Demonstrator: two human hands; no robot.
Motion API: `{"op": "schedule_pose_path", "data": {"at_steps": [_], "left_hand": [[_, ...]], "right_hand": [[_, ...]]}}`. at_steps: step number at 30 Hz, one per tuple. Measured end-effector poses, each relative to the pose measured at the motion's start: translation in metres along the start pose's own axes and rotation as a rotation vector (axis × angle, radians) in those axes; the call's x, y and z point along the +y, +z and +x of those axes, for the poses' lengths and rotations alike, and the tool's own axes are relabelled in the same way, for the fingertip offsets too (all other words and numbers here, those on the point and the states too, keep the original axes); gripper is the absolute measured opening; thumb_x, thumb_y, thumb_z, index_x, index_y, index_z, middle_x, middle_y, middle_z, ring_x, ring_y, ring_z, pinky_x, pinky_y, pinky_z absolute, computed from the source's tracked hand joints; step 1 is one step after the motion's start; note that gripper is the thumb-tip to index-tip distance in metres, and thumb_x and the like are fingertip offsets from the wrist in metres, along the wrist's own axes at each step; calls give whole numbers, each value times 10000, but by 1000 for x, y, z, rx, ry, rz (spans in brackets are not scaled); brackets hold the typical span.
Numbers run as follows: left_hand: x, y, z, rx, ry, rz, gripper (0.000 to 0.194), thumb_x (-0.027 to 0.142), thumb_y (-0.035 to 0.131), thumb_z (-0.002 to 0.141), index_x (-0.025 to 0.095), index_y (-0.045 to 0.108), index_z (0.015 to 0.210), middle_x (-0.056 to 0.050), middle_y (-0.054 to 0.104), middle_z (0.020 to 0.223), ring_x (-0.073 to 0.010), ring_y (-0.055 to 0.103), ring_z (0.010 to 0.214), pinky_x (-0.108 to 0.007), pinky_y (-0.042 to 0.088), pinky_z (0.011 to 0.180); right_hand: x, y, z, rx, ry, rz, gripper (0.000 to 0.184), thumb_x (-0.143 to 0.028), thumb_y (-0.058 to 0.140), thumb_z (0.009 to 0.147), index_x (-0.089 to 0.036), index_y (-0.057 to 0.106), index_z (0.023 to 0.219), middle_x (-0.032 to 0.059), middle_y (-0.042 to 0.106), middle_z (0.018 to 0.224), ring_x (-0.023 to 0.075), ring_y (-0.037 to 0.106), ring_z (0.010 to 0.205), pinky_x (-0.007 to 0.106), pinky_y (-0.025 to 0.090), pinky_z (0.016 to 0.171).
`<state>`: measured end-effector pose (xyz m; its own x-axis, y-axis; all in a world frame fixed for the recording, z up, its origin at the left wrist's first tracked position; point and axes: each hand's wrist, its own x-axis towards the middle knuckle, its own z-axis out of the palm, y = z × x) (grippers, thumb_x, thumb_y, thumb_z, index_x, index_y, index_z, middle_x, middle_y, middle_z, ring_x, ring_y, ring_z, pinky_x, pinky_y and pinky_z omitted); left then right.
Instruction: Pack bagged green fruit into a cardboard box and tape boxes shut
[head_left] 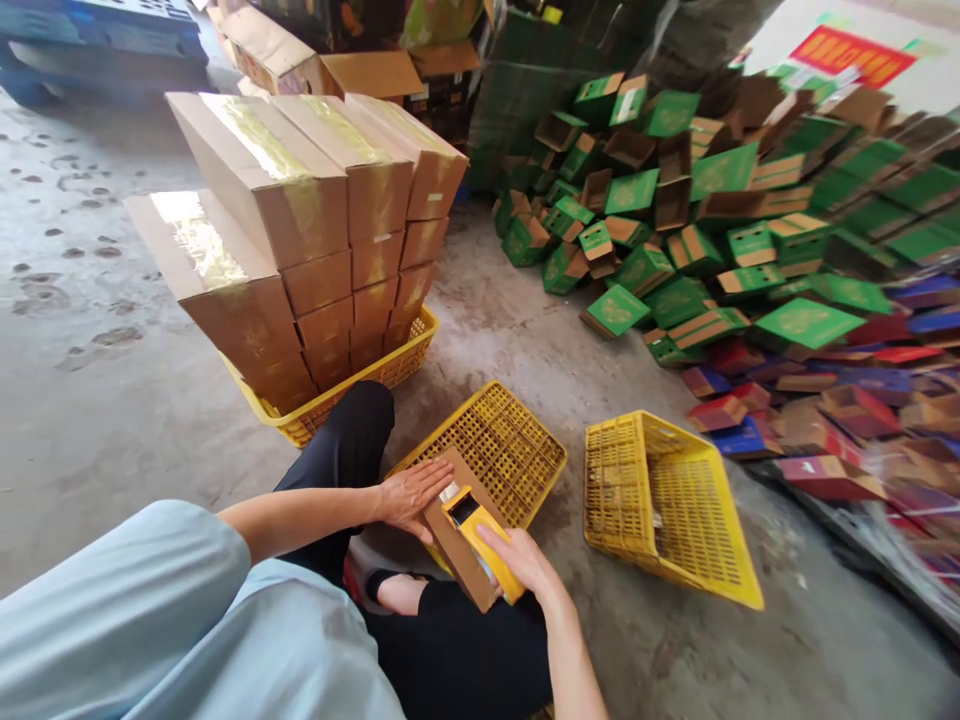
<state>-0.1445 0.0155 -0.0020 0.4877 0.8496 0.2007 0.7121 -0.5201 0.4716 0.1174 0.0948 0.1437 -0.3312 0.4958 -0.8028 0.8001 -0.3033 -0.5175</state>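
My left hand (417, 497) lies flat, fingers stretched out, on the far end of a small brown carton (466, 555). My right hand (522, 562) is closed round a yellow tape dispenser (471, 516), which rests lengthwise along the top of the carton. A whitish strip shows between the dispenser's front end and my left fingertips. The carton sits slanted above my lap, partly in front of an upturned yellow crate (517, 440) whose grid bottom faces up. Its underside is hidden.
Taped brown cartons (307, 215) stand stacked in a yellow basket (300, 425) at left. Another yellow basket (690, 510) stands on the floor at right. Green boxes (634, 190) and red and blue boxes (855, 410) lie heaped beyond. A blue pallet (105, 50) is at far left.
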Motion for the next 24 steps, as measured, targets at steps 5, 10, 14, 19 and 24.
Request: {"op": "schedule_pose_path", "data": {"at_steps": [5,10,14,19,24], "left_hand": [[1,1,1,-19,16,21,1202,835,500,874,12,92,1650,-302,137,1685,-416,125,1591,-550,148,1288],[15,8,6,-20,14,46,1210,833,508,872,-23,122,1636,-322,148,1677,-435,139,1583,-562,133,1287],[29,13,11,-51,14,32,1182,831,463,894,24,54,1654,-289,133,1693,-408,128,1592,-550,144,1287],[34,14,14,-127,30,13,1181,818,485,893,69,-3,1664,-259,115,1708,-383,112,1600,-515,124,1296],[21,14,25,-163,49,56,1169,820,508,880,40,111,1654,-283,197,1686,-402,180,1584,-529,136,1294]], "right_hand": [[23,0,-9,68,5,-6,404,-575,590,935,-200,630,791,57,663,537,198,646,447,286,528,433],[25,3,-5,86,-25,44,410,-592,630,900,-205,643,766,66,645,525,220,645,456,318,534,440],[25,4,-4,74,-36,78,403,-577,639,892,-209,646,727,76,637,518,226,635,464,357,563,495],[25,4,-6,58,-46,74,424,-582,621,903,-214,630,692,84,642,523,217,632,470,355,565,513],[23,3,-9,47,-60,71,446,-590,607,909,-202,640,692,107,660,548,228,640,478,367,559,501]]}}
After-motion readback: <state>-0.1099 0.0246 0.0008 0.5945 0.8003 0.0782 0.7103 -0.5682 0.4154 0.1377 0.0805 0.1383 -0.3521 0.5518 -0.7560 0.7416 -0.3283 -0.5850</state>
